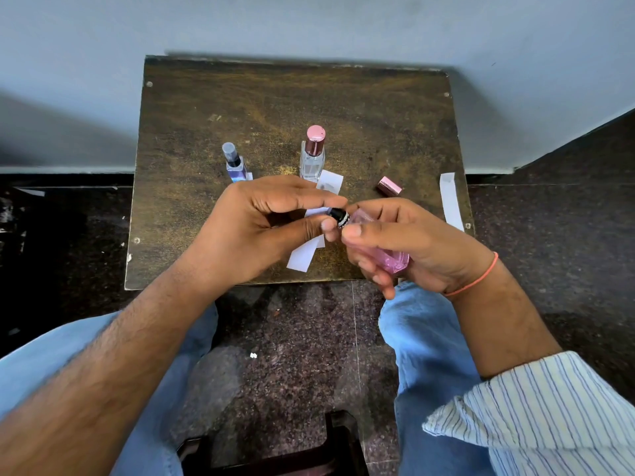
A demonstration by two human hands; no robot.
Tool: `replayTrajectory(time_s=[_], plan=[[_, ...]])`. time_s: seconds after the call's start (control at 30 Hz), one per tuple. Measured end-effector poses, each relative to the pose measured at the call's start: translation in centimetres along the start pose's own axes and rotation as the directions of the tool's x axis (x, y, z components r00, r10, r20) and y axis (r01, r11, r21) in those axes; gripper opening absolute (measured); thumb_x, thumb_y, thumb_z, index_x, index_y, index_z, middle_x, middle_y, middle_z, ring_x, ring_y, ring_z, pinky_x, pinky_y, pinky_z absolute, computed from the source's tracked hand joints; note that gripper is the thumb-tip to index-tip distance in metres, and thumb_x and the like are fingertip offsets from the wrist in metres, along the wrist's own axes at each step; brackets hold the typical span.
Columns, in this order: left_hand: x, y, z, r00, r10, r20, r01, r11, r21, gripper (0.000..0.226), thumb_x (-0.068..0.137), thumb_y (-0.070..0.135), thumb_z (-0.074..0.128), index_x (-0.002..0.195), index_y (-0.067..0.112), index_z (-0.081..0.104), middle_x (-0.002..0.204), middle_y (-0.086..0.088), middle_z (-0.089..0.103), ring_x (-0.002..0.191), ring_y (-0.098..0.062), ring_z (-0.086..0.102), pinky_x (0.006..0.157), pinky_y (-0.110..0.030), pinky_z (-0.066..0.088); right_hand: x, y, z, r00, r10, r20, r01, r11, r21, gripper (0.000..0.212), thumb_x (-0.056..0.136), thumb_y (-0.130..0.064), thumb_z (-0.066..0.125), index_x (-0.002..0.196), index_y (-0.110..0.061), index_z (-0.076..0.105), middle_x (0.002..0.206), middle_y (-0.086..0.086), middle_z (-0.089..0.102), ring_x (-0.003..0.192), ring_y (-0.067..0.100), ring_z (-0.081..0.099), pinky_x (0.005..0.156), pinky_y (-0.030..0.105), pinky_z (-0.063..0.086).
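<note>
A small, worn, dark brown wooden desk [275, 97] stands against a pale grey-blue wall [309, 22]. The floor [292, 338] is dark speckled stone, with dark skirting [65, 170] along the wall's foot. Soft daylight.

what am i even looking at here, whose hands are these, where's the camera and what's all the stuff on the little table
There is no machine here. This is one picture from a wide-angle camera worn on a person's head, looking down at their own two hands and knees. They sit at a small wooden table that stands against a wall.

The right hand grips a pink bottle, tipped toward the left hand. The left hand pinches the bottle's black spray top between thumb and forefinger.

On the table stand a blue bottle with a clear cap and a clear bottle with a pink cap. A loose pink cap lies to the right. White paper strips lie about, one of them partly under the hands.
</note>
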State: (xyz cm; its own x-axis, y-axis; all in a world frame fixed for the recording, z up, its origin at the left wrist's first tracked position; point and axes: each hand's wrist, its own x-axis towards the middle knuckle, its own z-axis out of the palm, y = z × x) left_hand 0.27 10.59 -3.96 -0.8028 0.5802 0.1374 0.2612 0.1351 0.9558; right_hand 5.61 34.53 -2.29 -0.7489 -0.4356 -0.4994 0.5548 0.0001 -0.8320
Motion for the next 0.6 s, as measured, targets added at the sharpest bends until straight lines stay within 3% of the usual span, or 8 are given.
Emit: replayTrajectory(time_s=[0.1,0.17,0.23,0.3,0.37,0.47,0.53,0.6], plan=[[-0.1,-0.3,0.1,0.987,-0.154,-0.038,0.152,0.987,-0.043,0.034,0.091,0.021,0.081,0.125,0.023,0.078,0.098,0.007,0.082,0.080,-0.013,0.071,0.073,-0.034,0.062,0.0,0.0,0.0,0.999,-0.017,-0.039,0.018,0.999,0.041,0.031,0.096,-0.021,0.071,0.117,-0.002,0.061,0.078,0.009,0.065,0.047,0.018,0.061,0.034,0.021,0.039],[0.1,-0.2,0.0,0.971,-0.238,-0.020,0.236,0.969,-0.078,0.033,0.090,0.021,0.082,0.122,0.025,0.079,0.101,0.004,0.084,0.079,-0.026,0.074,0.081,-0.052,0.066,0.1,0.1,-0.2,0.998,-0.036,-0.048,0.038,0.998,0.047,0.022,0.097,-0.020,0.071,0.115,-0.012,0.062,0.083,0.011,0.068,0.050,0.017,0.056,0.036,0.021,0.028],[0.3,-0.4,0.1,0.964,-0.265,0.016,0.265,0.961,-0.074,0.029,0.092,0.010,0.081,0.119,0.019,0.080,0.086,0.015,0.082,0.070,-0.011,0.071,0.073,-0.035,0.067,0.3,0.0,-0.2,0.995,-0.033,-0.094,0.037,0.998,0.041,0.021,0.098,-0.025,0.069,0.115,-0.013,0.066,0.080,0.008,0.065,0.056,0.017,0.050,0.040,0.023,0.025],[0.2,-0.6,0.3,0.953,-0.299,0.057,0.302,0.952,-0.052,0.027,0.094,0.002,0.079,0.116,0.018,0.079,0.060,0.029,0.064,0.052,0.004,0.050,0.057,-0.007,0.045,0.5,-0.1,0.0,0.991,-0.025,-0.135,0.029,0.999,0.030,0.033,0.102,-0.040,0.064,0.116,-0.013,0.073,0.079,0.006,0.061,0.063,0.017,0.050,0.044,0.025,0.028],[0.2,-0.4,0.3,0.932,-0.352,0.085,0.358,0.932,-0.060,0.027,0.094,0.002,0.079,0.112,0.023,0.080,0.062,0.028,0.063,0.053,0.005,0.048,0.059,-0.007,0.041,0.6,-0.4,0.3,0.980,-0.009,-0.199,0.009,1.000,0.001,0.052,0.104,-0.060,0.056,0.111,-0.013,0.078,0.081,0.006,0.060,0.068,0.016,0.053,0.048,0.027,0.032],[0.2,0.0,0.2,0.916,-0.392,0.087,0.400,0.909,-0.114,0.022,0.093,0.005,0.080,0.107,0.021,0.073,0.087,0.014,0.082,0.075,-0.012,0.072,0.075,-0.033,0.060,0.9,-0.7,0.8,0.940,0.008,-0.340,-0.032,0.997,-0.067,0.057,0.102,-0.068,0.046,0.093,-0.020,0.076,0.083,0.008,0.057,0.073,0.018,0.056,0.050,0.027,0.039],[0.2,0.2,0.2,0.897,-0.437,0.066,0.441,0.875,-0.202,0.031,0.091,0.011,0.082,0.110,0.019,0.058,0.098,-0.003,0.086,0.093,-0.040,0.080,0.087,-0.062,0.060,1.3,-0.5,0.9,0.913,-0.014,-0.407,-0.051,0.988,-0.148,0.056,0.108,-0.067,0.043,0.085,-0.023,0.069,0.079,0.006,0.059,0.070,0.019,0.055,0.047,0.025,0.037],[0.2,0.3,0.2,0.883,-0.466,0.047,0.462,0.851,-0.251,0.044,0.085,0.024,0.084,0.111,0.021,0.050,0.096,-0.010,0.085,0.097,-0.050,0.078,0.090,-0.076,0.055,1.6,-0.3,1.1,0.887,-0.065,-0.457,-0.054,0.969,-0.243,0.059,0.104,-0.068,0.043,0.083,-0.018,0.067,0.072,0.004,0.061,0.066,0.019,0.055,0.044,0.023,0.034]])
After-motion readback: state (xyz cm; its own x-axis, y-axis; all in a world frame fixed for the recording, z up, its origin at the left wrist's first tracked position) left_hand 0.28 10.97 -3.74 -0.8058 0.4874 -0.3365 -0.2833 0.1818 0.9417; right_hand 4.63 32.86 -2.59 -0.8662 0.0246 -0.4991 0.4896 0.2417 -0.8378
